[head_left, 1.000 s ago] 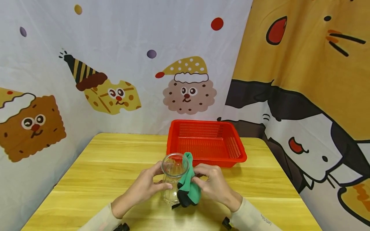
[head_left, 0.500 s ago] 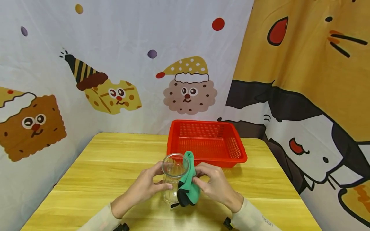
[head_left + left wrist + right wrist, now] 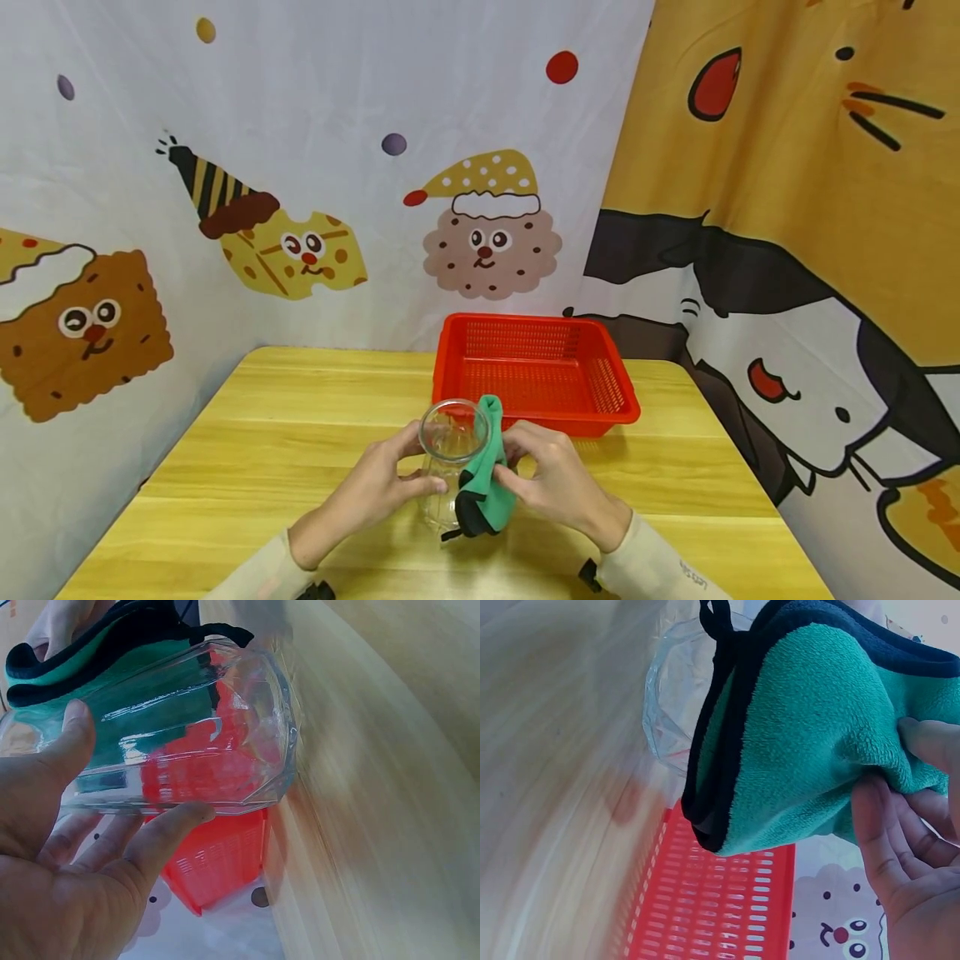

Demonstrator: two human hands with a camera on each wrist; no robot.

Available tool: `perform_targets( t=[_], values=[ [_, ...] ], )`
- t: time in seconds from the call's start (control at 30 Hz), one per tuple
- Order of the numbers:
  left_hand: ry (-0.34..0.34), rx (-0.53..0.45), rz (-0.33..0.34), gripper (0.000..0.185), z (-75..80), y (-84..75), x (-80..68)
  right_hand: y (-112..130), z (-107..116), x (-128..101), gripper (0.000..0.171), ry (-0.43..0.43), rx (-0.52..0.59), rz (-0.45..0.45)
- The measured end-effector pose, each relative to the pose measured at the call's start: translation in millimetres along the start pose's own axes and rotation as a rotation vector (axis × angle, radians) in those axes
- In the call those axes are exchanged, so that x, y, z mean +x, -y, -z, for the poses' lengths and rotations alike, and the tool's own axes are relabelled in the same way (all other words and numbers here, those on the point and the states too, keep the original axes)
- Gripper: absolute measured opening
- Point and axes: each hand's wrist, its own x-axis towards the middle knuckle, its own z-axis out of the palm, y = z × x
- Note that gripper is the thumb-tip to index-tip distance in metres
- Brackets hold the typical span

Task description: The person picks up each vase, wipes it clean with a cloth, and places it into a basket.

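Note:
A clear glass jar (image 3: 444,510) with faceted sides and a round open mouth stands upright on the table. My left hand (image 3: 381,482) grips it from the left, thumb on the near side and fingers round the far side. In the left wrist view the thick base of the jar (image 3: 266,742) meets the wood. A green towel (image 3: 491,500) with black edging and a hanging loop lies against the right side of the jar. My right hand (image 3: 558,477) pinches its folds between thumb and fingers, as the right wrist view shows on the towel (image 3: 802,735).
Behind the jar, a red plastic basket (image 3: 525,379) with perforated walls sits toward the back of the wooden table (image 3: 315,392). Cartoon-printed curtains (image 3: 322,100) hang along the back and sides.
The right hand and the lower end of the towel have shifted slightly left along the jar. The left hand and the jar keep their place.

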Motion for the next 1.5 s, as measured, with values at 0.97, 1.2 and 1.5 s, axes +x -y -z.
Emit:
perform_targets(
  t=[0.97,1.2,1.5],
  values=[
    [0.042,-0.135,0.083,0.07,-4.5,0.6,0.8,-1,4,4,0.02,0.255,-0.092,-0.043],
    [0.028,-0.107,0.089,0.068,-5.1,-0.3,0.4,-7,2,3,0.019,0.319,-0.075,-0.075],
    [0.04,-0.113,0.101,0.068,-5.0,-0.6,0.2,-13,-1,0,0.022,0.374,-0.127,-0.106]
  ],
)
